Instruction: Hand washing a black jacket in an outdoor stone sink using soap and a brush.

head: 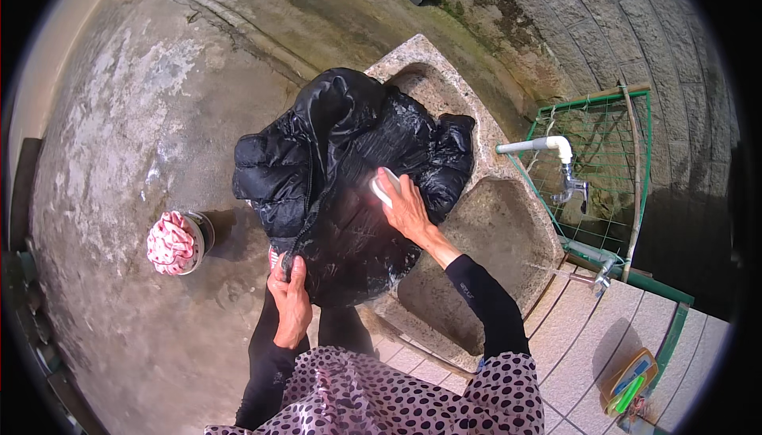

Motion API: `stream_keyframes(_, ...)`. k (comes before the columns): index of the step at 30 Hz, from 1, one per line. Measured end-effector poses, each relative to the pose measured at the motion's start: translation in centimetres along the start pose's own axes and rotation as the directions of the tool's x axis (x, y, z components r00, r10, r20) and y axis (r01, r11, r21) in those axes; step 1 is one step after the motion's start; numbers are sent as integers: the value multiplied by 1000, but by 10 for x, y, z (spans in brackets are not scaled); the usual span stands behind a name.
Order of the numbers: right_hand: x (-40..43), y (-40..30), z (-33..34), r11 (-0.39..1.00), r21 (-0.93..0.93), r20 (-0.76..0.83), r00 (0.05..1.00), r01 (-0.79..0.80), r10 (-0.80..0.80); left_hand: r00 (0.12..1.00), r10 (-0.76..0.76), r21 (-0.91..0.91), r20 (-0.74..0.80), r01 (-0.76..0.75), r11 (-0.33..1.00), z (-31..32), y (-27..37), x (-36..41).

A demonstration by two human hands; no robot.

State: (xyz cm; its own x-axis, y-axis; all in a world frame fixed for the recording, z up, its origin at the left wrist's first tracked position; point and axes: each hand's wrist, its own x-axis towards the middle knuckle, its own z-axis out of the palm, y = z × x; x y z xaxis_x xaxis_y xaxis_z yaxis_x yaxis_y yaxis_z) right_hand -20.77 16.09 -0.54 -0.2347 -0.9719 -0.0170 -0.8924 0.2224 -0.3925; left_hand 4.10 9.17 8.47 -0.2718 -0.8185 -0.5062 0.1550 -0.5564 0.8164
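Note:
A wet black quilted puffer jacket (351,191) lies spread over the two-basin stone sink (500,161), with whitish suds on its panels. It covers much of the upper basin and hangs past the sink's left side. My left hand (290,301) pinches the jacket's zipped front edge near its lower corner. In my right hand (408,209) is a white oval scrubber (386,187), pressed against the jacket's middle; whether it is a brush or a bar of soap I cannot tell, as my fingers cover part of it.
A bucket (202,238) heaped with pink cloth (171,243) stands on the concrete floor at left. Two taps, one upper (570,185) and one lower (602,277), reach in from the right beside a green wire mesh (589,167). A small tray (631,381) with brushes rests on tiles.

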Motion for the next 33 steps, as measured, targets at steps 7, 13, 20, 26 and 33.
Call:
stream_keyframes(7, 56, 131, -49, 801, 149, 208, 810, -580, 548, 947, -87, 17, 310, 86, 996, -25, 2, 15)
stream_keyframes(13, -26, -122, -67, 935, 352, -29, 997, -51, 65, 982, -179, 133, 63, 170, 976, -38, -18, 23)
stream_keyframes(20, 2, 107, -22, 792, -275, -166, 838, -546, 520, 975, -115, -183, 193, 150, 971, 16, 71, 64)
stream_keyframes(26, 31, -47, -47, 863, 395, -195, 889, -315, 414, 971, -44, 164, 234, 5, 986, -42, 23, 58)
stream_keyframes(33, 36, 39, 9, 899, -64, -294, 870, -432, 397, 992, -112, -141, 62, 120, 983, 16, 41, 30)
